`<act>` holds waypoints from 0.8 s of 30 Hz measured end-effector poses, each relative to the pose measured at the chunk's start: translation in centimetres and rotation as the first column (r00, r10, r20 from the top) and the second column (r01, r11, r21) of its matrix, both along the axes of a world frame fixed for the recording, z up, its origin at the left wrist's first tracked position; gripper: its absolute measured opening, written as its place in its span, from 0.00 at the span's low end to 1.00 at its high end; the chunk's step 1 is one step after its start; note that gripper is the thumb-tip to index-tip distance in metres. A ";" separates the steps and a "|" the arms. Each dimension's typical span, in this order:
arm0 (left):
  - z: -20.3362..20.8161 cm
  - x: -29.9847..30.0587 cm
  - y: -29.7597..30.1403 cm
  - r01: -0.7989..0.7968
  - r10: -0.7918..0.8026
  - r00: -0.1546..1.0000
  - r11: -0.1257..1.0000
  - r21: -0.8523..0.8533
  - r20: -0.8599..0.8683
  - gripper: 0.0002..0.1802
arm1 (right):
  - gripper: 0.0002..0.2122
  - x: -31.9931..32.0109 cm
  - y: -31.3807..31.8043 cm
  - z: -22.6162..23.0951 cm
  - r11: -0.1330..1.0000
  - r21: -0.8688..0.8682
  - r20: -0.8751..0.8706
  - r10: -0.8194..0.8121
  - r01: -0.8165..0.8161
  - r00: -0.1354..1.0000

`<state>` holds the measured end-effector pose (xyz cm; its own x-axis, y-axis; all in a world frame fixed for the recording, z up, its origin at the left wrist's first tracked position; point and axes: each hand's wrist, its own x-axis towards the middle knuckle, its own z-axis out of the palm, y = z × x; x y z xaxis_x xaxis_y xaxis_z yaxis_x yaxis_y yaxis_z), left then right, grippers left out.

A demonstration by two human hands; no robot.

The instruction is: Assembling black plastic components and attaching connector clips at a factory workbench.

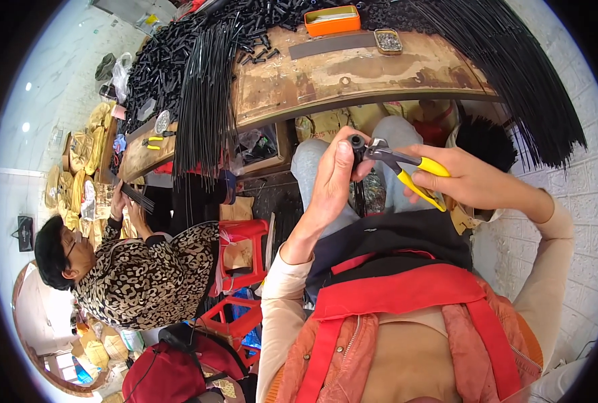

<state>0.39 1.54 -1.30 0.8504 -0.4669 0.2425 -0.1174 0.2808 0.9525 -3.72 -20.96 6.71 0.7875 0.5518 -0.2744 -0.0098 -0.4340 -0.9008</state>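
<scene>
Above my lap, my left hand (pixel 334 171) is closed around a black tubular part (pixel 357 143) with a round hollow end facing up. Thumb and fingers grip its sides, and the lower length runs down below the hand. My right hand (pixel 461 176) wraps around the yellow-and-black handles of a pair of pliers (pixel 406 176). The metal head of the pliers points left and meets the upper end of the black part. Whether the jaws bite on anything small there, I cannot tell.
A worn wooden bench (pixel 299 77) stands ahead, bearing an orange box (pixel 332 21), a small tin of metal bits (pixel 388 41) and a grey strip (pixel 329 46). Bundles of black rods (pixel 205 101) overhang its edge. Left, a person (pixel 138 269) holds black rods beside red stools (pixel 242 248).
</scene>
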 end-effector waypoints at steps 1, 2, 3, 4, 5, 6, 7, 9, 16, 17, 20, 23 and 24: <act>0.2 -0.2 0.1 0.000 -0.001 1.000 1.000 0.021 0.008 0.27 | 0.21 0.1 -0.1 0.9 1.000 0.004 -0.001 0.001 -0.001 1.000; 0.2 -0.3 0.2 0.003 -0.003 1.000 1.000 0.024 0.004 0.27 | 0.19 0.3 -0.2 1.7 1.000 -0.009 -0.060 0.021 -0.021 0.998; 0.1 -0.4 0.2 0.001 -0.001 1.000 1.000 0.031 0.005 0.27 | 0.18 0.5 -0.2 2.1 0.999 -0.021 -0.119 0.040 -0.043 0.992; 0.1 -0.4 0.1 -0.001 0.000 1.000 0.999 0.034 0.009 0.27 | 0.18 0.7 0.0 2.1 0.999 -0.022 -0.120 0.036 -0.039 0.992; 0.1 -0.3 0.1 0.003 -0.003 1.000 0.999 0.033 0.008 0.27 | 0.15 0.9 0.1 2.2 0.996 -0.080 -0.164 0.035 -0.049 0.986; 0.0 -0.3 0.2 -0.008 0.008 1.000 1.000 0.023 0.008 0.27 | 0.14 1.1 0.2 2.2 0.989 -0.137 -0.207 0.032 -0.061 0.978; -0.1 -0.2 0.3 -0.019 0.019 1.000 1.000 0.011 0.010 0.26 | 0.14 1.2 0.2 2.1 0.989 -0.138 -0.206 0.030 -0.059 0.978; 0.0 -0.2 0.4 -0.004 0.004 1.000 1.000 -0.012 0.006 0.26 | 0.12 1.4 0.3 1.8 0.987 -0.140 -0.227 0.052 -0.085 0.972; 0.0 0.0 0.5 0.039 -0.039 0.999 0.999 -0.009 -0.011 0.27 | 0.15 0.3 -0.3 1.4 0.991 -0.130 0.088 0.053 -0.041 0.995; -0.1 0.1 0.4 0.053 -0.053 0.998 0.998 0.020 0.014 0.27 | 0.16 0.4 -0.3 2.3 0.979 -0.200 0.016 0.036 -0.032 0.999; 0.0 0.7 0.1 0.072 -0.072 0.997 0.997 0.036 0.010 0.27 | 0.16 0.7 -0.4 2.8 0.964 -0.265 -0.047 0.021 -0.033 0.999; 1.0 0.3 -0.5 0.051 -0.054 0.998 0.995 0.083 0.039 0.28 | 0.16 0.9 -1.0 2.0 0.963 -0.268 0.025 0.033 -0.025 0.999; 1.4 0.2 -0.7 0.012 -0.016 0.999 0.995 0.096 0.043 0.28 | 0.17 1.0 -1.1 1.7 0.963 -0.269 0.081 0.049 -0.026 0.996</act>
<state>0.62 0.83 0.11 0.8335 -0.5012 0.2328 -0.1560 0.1907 0.9692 -2.68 -22.06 8.37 0.7948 0.4969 -0.3484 0.0832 -0.6579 -0.7485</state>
